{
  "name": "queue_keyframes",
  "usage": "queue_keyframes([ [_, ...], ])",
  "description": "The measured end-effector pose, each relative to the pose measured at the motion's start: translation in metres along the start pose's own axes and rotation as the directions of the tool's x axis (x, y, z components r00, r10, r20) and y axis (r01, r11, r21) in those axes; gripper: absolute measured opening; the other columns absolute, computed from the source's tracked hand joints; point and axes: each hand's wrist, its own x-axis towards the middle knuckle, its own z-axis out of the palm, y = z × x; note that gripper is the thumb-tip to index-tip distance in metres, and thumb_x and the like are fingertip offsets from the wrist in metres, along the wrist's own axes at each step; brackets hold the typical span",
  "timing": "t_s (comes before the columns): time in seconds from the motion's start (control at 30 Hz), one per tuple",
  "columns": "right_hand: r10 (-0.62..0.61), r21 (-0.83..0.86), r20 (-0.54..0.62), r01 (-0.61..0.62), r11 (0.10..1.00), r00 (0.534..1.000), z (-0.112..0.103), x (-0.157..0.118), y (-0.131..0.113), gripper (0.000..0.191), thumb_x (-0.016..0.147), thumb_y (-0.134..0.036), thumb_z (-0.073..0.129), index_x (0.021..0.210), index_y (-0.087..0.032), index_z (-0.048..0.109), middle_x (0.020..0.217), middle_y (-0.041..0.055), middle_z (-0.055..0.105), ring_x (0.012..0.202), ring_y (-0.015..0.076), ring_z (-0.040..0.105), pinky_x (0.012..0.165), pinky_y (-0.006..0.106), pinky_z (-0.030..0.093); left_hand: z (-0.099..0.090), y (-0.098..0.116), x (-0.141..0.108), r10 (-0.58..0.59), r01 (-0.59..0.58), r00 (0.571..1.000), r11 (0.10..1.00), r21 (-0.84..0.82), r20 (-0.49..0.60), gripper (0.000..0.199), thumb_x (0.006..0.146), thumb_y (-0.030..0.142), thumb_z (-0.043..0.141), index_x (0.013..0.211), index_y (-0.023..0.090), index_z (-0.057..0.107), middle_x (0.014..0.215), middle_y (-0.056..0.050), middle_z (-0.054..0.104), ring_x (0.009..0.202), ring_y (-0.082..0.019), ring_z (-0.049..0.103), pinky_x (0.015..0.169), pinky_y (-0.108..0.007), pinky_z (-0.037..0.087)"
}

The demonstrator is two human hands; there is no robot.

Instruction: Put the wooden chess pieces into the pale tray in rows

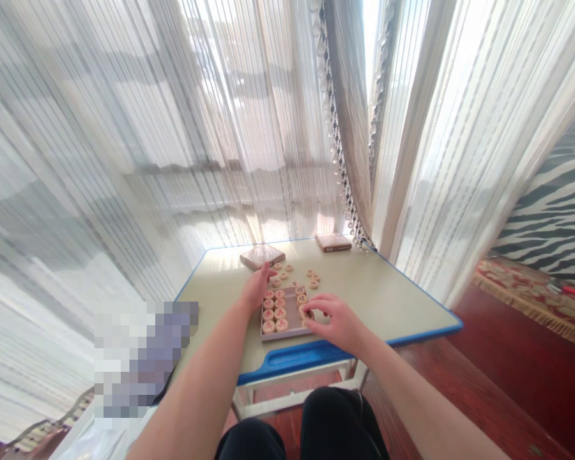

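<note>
On the table lies a shallow open box (290, 314) of round wooden Chinese chess pieces. Two columns of pieces with red characters (280, 314) fill its left side. A column with dark characters (301, 298) runs along the right, and a bare strip shows between. My right hand (335, 317) is over the box's right edge, thumb and fingers closed around a Chinese chess piece (308, 314) in that column. My left hand (257, 287) is beside the box's upper left corner, fingers stretched out and apart, holding nothing visible. Several loose pieces (284, 275) lie beyond the box.
Two flat boxes stand at the back, one on the left (262, 255) and one on the right (333, 242). The pale table (378, 297) has a blue rim with a front recess (297, 359). Sheer curtains (249, 128) hang behind it. A blurred-out object (148, 358) is at left.
</note>
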Motion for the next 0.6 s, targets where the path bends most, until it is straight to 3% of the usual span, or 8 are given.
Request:
queue_keyframes([
  [0.6, 0.003, -0.027, 0.091, -0.001, 1.000, 0.996, -0.002, -0.004, -0.001, 0.015, 0.073, -0.023, 0.058, 0.083, -0.023, 0.069, 0.092, 0.0040, 0.059, 0.087, 0.0156, 0.057, 0.083, 0.028, 0.044, 0.002, -0.010, 0.007, 0.024, -0.024, 1.000, 1.000, -0.014, -0.009, 0.066, 0.075, 0.069, 0.025, 0.076, 0.018, 0.067, 0.096, -0.010, 0.065, 0.094, -0.026, 0.055, 0.090, -0.040, 0.037],
])
